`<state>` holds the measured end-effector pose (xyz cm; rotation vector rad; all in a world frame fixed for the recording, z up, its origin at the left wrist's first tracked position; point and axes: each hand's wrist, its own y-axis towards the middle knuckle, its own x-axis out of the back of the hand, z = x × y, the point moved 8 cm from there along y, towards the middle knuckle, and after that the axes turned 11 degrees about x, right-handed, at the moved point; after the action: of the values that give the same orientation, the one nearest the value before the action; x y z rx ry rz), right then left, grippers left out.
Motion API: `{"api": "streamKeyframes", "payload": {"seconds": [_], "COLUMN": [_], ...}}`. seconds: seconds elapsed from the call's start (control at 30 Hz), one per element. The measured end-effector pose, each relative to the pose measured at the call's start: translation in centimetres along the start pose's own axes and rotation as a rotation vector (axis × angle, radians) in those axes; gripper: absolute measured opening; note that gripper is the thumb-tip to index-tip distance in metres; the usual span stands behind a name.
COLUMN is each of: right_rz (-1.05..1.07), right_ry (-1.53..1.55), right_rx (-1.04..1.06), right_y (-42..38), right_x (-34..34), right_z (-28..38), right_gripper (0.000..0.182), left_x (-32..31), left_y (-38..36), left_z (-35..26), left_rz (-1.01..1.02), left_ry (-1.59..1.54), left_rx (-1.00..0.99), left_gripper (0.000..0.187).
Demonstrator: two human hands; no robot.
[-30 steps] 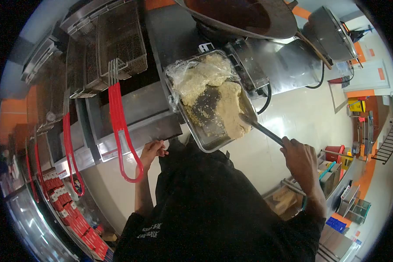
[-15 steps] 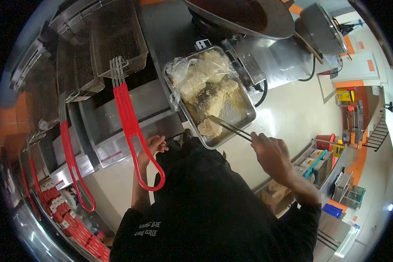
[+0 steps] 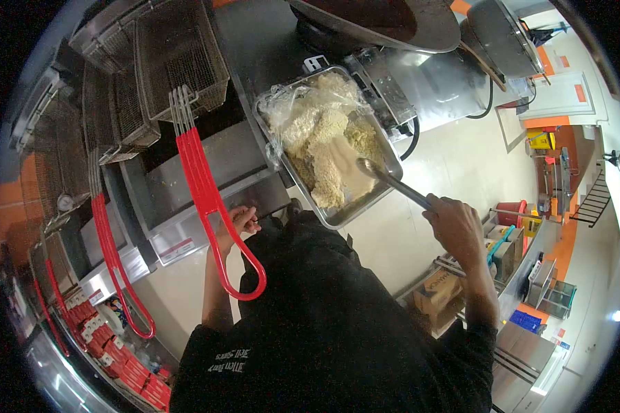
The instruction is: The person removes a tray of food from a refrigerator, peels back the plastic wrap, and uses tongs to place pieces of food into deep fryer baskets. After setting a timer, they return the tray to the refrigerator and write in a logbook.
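Metal tongs [image 3: 396,182] are gripped by my right hand [image 3: 455,224]. Their tips reach over the right side of a steel tray [image 3: 333,221], and I cannot see anything held between them. Pale breaded pieces [image 3: 327,179] lie in the tray among loose crumbs. Crumpled clear plastic wrap [image 3: 289,113] covers the tray's far left part. My left hand [image 3: 240,220] hangs low behind the red handle [image 3: 203,179] of a fry basket. Its fingers are loosely bent and apart, with nothing visible in them.
Wire fry baskets [image 3: 179,62] hang over the fryer at left. A large wok-like pan [image 3: 386,27] stands beyond the tray. More red handles [image 3: 110,248] jut out at left. A cardboard box [image 3: 437,292] sits on a low shelf at right.
My right hand and the tongs have moved right and slightly up, away from the near breaded piece. The breaded pieces lie differently in the tray. My left hand has barely moved.
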<state>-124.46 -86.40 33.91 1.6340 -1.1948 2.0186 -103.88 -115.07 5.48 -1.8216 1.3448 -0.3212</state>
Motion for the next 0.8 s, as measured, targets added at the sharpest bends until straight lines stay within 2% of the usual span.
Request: {"api": "streamKeyframes", "payload": {"seconds": [0.17,0.27,0.37,0.4,0.5,0.57,0.6,0.63,0.67,0.7,0.73,0.8], "right_rz": [0.023,-0.001,-0.131,-0.143,-0.281,-0.374,-0.415,-0.352,-0.432,-0.439,-0.512,-0.758], "right_ry": [0.091,0.085,0.037,0.046,0.070,0.216,0.153,0.203,0.143,0.105,0.072,0.095], "right_rx": [-0.112,-0.154,-0.016,-0.015,0.088,0.186,0.276,0.235,0.375,0.377,0.446,0.650], "right_y": [-0.9,-1.7,-2.2,-2.1,-1.3,0.5,1.6,3.2,4.8,7.3,8.5,12.6], "right_x": [1.1,3.3,6.8,8.1,11.7,13.7,15.1,16.6,17.9,18.8,20.4,21.8], "right_z": [-2.5,-3.3,-2.1,-1.6,-0.1,0.6,1.6,3.3,4.7,6.0,9.2,13.7], "right_gripper": [0.017,0.024,0.022,0.026,0.031,0.031,0.032,0.034,0.034,0.035,0.034,0.030], "left_x": [-0.7,-0.5,0.3,0.5,0.9,1.5,1.8,2.1,2.7,3.3,3.2,3.8], "left_y": [-0.7,-0.1,0.2,-0.6,-1.7,-2.7,-3.2,-3.6,-3.9,-4.2,-5.5,-6.9], "left_z": [-1.1,-0.3,1.0,1.3,1.4,1.9,2.3,2.7,3.4,3.6,3.0,3.0], "left_rz": [-0.052,0.017,0.001,-0.057,-0.014,-0.057,-0.079,-0.072,-0.065,-0.059,-0.097,-0.142], "left_ry": [0.042,0.028,0.104,-0.096,0.094,0.114,0.125,0.102,0.081,0.060,0.036,-0.049], "left_rx": [0.005,-0.004,0.034,-0.034,-0.008,0.004,0.009,-0.027,-0.063,-0.101,-0.026,-0.055], "left_gripper": [0.029,0.028,0.029,0.030,0.033,0.034,0.035,0.035,0.035,0.036,0.034,0.033]}}
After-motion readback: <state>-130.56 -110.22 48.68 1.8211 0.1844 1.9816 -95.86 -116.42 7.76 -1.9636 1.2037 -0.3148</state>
